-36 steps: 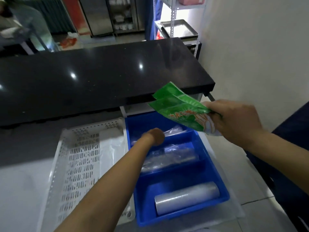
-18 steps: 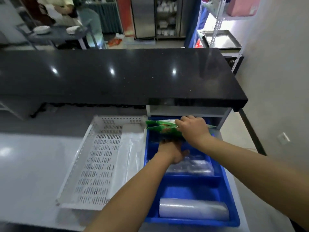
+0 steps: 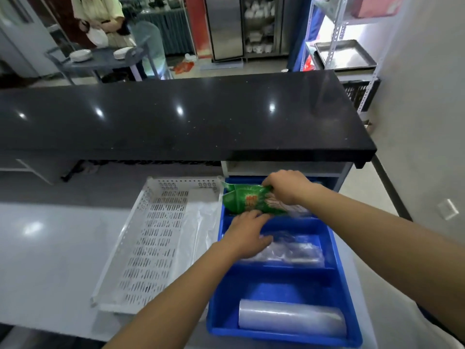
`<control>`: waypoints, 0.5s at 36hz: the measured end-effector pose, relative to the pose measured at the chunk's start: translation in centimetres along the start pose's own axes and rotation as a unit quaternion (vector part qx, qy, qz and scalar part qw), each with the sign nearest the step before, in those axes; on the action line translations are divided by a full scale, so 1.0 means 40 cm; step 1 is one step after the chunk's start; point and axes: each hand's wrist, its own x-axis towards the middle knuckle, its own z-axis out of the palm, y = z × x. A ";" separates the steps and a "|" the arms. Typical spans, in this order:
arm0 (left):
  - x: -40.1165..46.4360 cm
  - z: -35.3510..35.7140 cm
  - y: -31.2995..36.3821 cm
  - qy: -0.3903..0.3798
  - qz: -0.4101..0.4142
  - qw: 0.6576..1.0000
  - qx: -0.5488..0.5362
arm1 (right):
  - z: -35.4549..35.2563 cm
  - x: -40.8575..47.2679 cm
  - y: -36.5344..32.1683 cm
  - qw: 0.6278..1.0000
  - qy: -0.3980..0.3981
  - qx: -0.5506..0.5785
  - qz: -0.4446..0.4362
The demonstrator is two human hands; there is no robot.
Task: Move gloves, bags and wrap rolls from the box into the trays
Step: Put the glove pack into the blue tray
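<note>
Below a glossy black counter (image 3: 176,117), my right hand (image 3: 289,187) pinches crinkly green glove packets (image 3: 247,200) over the blue tray's (image 3: 334,250) far compartment; my left hand (image 3: 245,238), fingers relaxed, touches them beside clear bags (image 3: 294,250); a cylindrical wrap roll (image 3: 292,317) fills the near compartment

A glossy black counter (image 3: 176,117) reflects ceiling lights; metal shelving (image 3: 337,39) stands by the white wall (image 3: 427,96).

The green packet (image 3: 247,201), at about twelve o'clock in the blue tray (image 3: 334,250), carries a block of orange-red print on its face, but the characters are too blurred to read. No other writing, number or sign is legible anywhere.
</note>
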 end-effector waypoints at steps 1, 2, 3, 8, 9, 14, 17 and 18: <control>-0.002 -0.005 -0.003 0.016 -0.002 1.000 -0.016 | 0.002 0.001 -0.002 1.000 0.007 -0.005 0.015; -0.003 -0.011 -0.004 0.034 -0.006 0.999 -0.030 | 0.008 -0.003 -0.005 0.999 0.019 -0.017 0.029; -0.002 -0.015 -0.005 0.053 -0.010 0.998 -0.039 | 0.019 -0.010 -0.007 0.998 0.037 -0.031 0.042; 0.020 -0.018 -0.010 0.116 -0.021 0.993 -0.029 | 0.111 -0.093 -0.014 0.993 0.096 -0.013 0.071; 0.026 -0.015 -0.011 0.117 -0.024 0.993 -0.017 | 0.130 -0.107 -0.011 0.993 0.085 0.007 0.081; 0.071 0.005 -0.017 0.085 -0.061 0.994 0.036 | 0.185 -0.141 0.027 0.988 0.013 0.074 0.133; 0.096 0.015 -0.030 0.050 -0.097 0.993 0.053 | 0.198 -0.151 0.039 0.989 0.006 0.073 0.132; 0.103 0.020 -0.034 0.036 -0.111 0.992 0.056 | 0.202 -0.154 0.042 0.988 0.010 0.073 0.135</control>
